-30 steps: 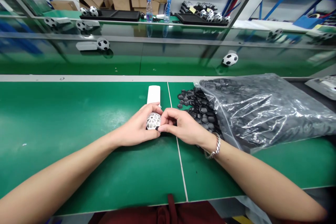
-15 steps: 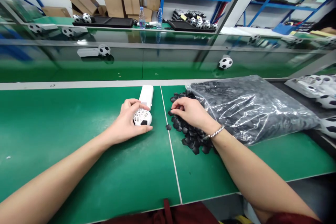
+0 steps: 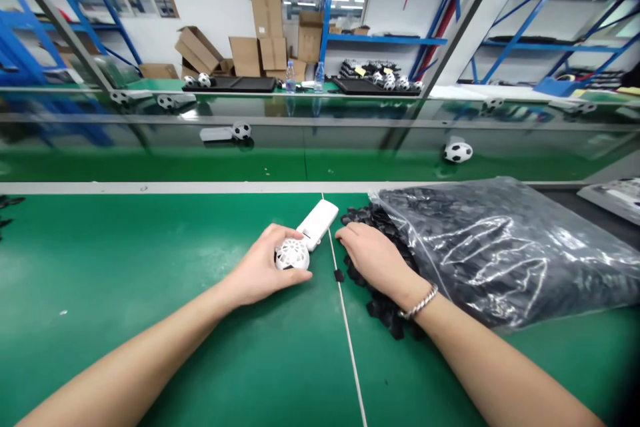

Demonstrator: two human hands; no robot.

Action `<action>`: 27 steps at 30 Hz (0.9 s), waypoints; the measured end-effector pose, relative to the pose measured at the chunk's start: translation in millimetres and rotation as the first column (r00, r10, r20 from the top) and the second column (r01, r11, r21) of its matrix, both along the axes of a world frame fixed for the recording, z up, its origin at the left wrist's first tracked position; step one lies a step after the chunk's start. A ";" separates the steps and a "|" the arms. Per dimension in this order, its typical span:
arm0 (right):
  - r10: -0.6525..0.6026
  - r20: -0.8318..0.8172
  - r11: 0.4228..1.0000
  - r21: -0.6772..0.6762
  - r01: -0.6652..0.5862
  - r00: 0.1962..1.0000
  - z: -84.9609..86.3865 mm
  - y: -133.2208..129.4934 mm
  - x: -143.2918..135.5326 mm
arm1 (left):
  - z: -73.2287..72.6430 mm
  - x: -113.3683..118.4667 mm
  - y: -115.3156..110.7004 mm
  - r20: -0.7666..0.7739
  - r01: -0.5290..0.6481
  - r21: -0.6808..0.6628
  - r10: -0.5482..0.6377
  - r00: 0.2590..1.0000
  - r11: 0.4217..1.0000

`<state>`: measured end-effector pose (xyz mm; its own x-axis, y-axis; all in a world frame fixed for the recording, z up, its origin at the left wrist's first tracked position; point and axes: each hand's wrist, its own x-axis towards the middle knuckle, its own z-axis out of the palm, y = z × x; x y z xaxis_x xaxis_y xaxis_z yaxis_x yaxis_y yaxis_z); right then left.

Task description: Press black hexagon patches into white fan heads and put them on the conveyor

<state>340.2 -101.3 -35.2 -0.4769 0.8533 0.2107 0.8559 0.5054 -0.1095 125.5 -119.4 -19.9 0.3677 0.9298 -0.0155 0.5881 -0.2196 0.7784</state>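
My left hand [image 3: 264, 268] is closed around a round, white football-patterned head [image 3: 293, 253] with a lattice face. A flat white handle [image 3: 320, 220] extends from it toward the upper right, lying on the green surface. One black patch shows at the head's lower edge. My right hand [image 3: 373, 253] is at the left side of a heap of small black pieces [image 3: 383, 312], its fingers curled together. Whatever is between those fingertips is hidden. A single black piece [image 3: 339, 275] lies on the white line between my hands.
A clear plastic bag [image 3: 505, 247] full of black pieces lies right of the heap. Behind the metal edge [image 3: 200, 187], a green belt carries football-headed devices, including one at left [image 3: 241, 131] and one at right [image 3: 458, 151]. Black trays and bottles stand farther back.
My view has tilted up and shifted left. The handle has turned to lean more to the right in my left hand. My right hand's fingers have tipped down toward the heap.
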 end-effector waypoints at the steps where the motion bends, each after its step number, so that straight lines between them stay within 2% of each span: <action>1: 0.004 -0.114 1.000 -0.024 -0.007 0.994 1.2 -0.1 -0.1 | -0.4 -1.1 0.8 0.011 -0.004 -0.019 0.005 1.000 1.000; 4: 0.011 -0.460 0.987 -0.139 -0.084 0.888 7.3 -4.7 -3.4 | 0.4 -4.6 2.0 0.049 0.027 -0.081 -0.023 0.999 0.996; 7: 0.077 -0.596 0.961 -0.169 -0.218 0.799 11.6 -11.5 -9.4 | 3.0 -5.4 0.5 0.037 0.108 -0.070 -0.106 0.994 0.992; 10: 0.214 -0.593 0.926 -0.129 -0.353 0.776 10.9 -15.4 -14.1 | 4.6 -3.9 -1.9 -0.009 0.189 -0.012 -0.189 0.982 0.982; 15: 0.389 -0.550 0.861 -0.069 -0.505 0.739 6.7 -17.2 -17.8 | 3.6 -2.8 -3.5 -0.040 0.217 0.028 -0.216 0.976 0.976; 19: 0.371 -0.579 0.866 -0.065 -0.495 0.726 3.6 -17.2 -21.8 | 2.8 -2.0 -4.1 -0.048 0.213 0.043 -0.211 0.976 0.976; 22: 0.325 -0.574 0.890 -0.082 -0.448 0.751 0.8 -15.6 -24.1 | 2.2 0.7 -5.2 -0.044 0.187 0.068 -0.184 0.982 0.980; 27: 0.323 -0.537 0.899 -0.083 -0.430 0.779 -1.7 -12.5 -24.0 | 0.0 3.4 -5.8 -0.039 0.167 0.102 -0.164 0.986 0.981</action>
<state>316.2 -113.8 -36.9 -0.6425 0.6753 0.3622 0.3996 0.6985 -0.5937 128.8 -125.2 -19.8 0.5176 0.8531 0.0655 0.5594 -0.3953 0.7285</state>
